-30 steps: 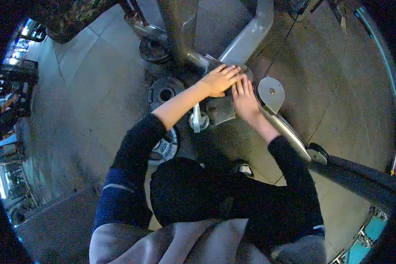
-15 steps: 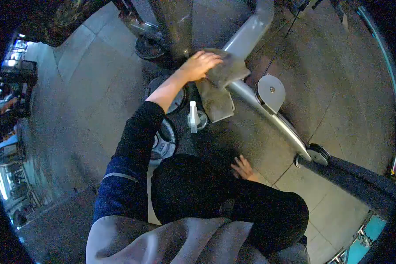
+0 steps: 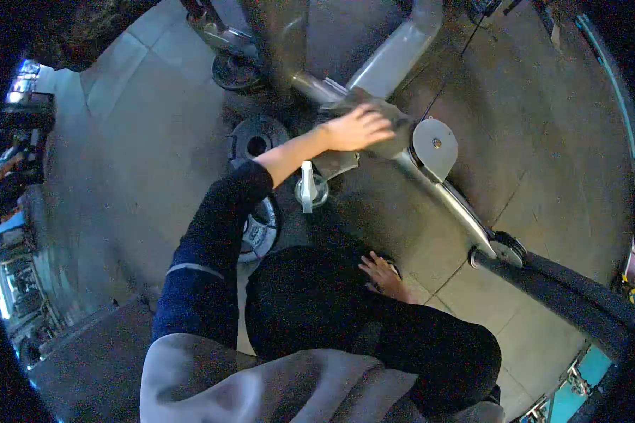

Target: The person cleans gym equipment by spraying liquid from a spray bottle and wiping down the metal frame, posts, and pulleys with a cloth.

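My left hand (image 3: 358, 130) lies over a dark grey cloth (image 3: 396, 132), pressing it onto the silver tube (image 3: 464, 215) of a gym machine. Its fingers are slightly blurred by motion. Just below that hand stands a spray bottle (image 3: 307, 189) with a white nozzle, seen from above. A grey flat piece (image 3: 340, 165) shows partly under the wrist; I cannot tell whether it is cloth or machine. My right hand (image 3: 384, 277) rests beside my dark-clad leg, fingers spread, with nothing in it.
A round grey pulley cover (image 3: 434, 148) sits on the tube, right of the cloth. Weight plates (image 3: 262, 231) lie left of the bottle. A thick grey beam (image 3: 391, 63) rises behind, and a black padded roller (image 3: 564, 282) extends to the right. A thin cable runs down from the top.
My left hand and the cloth have slid right and down along the tube, baring its upper left end. The right hand has shifted slightly left.
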Demonstrator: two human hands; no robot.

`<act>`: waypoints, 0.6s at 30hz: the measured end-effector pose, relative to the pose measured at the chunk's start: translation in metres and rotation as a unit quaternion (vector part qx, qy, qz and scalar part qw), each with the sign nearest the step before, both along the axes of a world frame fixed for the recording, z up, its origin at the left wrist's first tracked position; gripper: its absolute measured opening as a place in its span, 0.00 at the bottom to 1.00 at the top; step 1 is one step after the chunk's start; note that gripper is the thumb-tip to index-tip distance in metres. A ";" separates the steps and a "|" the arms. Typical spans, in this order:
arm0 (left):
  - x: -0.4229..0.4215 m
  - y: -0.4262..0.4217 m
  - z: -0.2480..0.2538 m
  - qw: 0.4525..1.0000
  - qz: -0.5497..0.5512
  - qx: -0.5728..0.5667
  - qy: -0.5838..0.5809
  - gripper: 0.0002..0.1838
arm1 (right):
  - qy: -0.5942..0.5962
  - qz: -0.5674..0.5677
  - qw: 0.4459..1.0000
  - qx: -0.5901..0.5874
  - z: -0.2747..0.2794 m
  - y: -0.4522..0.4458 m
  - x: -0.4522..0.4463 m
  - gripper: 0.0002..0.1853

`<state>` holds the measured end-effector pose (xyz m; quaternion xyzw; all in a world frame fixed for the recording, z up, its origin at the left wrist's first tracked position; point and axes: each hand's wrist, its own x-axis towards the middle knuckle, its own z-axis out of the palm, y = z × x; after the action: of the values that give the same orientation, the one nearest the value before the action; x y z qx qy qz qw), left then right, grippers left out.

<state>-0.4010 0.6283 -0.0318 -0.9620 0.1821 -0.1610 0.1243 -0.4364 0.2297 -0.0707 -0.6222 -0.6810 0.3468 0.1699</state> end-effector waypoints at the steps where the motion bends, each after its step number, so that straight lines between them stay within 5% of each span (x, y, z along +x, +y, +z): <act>1: 0.007 -0.006 0.001 0.998 -0.052 -0.018 0.017 0.28 | -0.003 -0.002 1.000 -0.003 0.000 -0.001 -0.001 0.29; 3: 0.017 0.004 0.004 0.991 -0.115 -0.034 0.056 0.29 | 0.012 -0.007 1.000 0.001 -0.007 -0.003 -0.001 0.29; 5: 0.012 0.029 0.028 0.983 -0.130 -0.049 0.120 0.40 | 0.022 -0.013 1.000 0.010 -0.010 -0.004 0.001 0.30; 12: -0.058 0.096 0.004 0.974 0.215 -0.067 0.039 0.35 | -0.027 0.007 0.999 -0.044 -0.020 -0.007 -0.002 0.32; 16: -0.064 0.079 -0.022 0.943 0.317 -0.098 -0.029 0.34 | -0.108 0.041 0.991 -0.073 -0.021 -0.007 -0.005 0.31; 18: -0.068 0.053 -0.039 0.901 0.336 -0.257 -0.094 0.33 | -0.074 0.027 0.995 -0.059 -0.019 -0.007 -0.004 0.31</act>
<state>-0.4688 0.6812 -0.0712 -0.9448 -0.2126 -0.2409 -0.0640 -0.4403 0.2227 -0.0896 -0.6369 -0.6864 0.3436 0.0724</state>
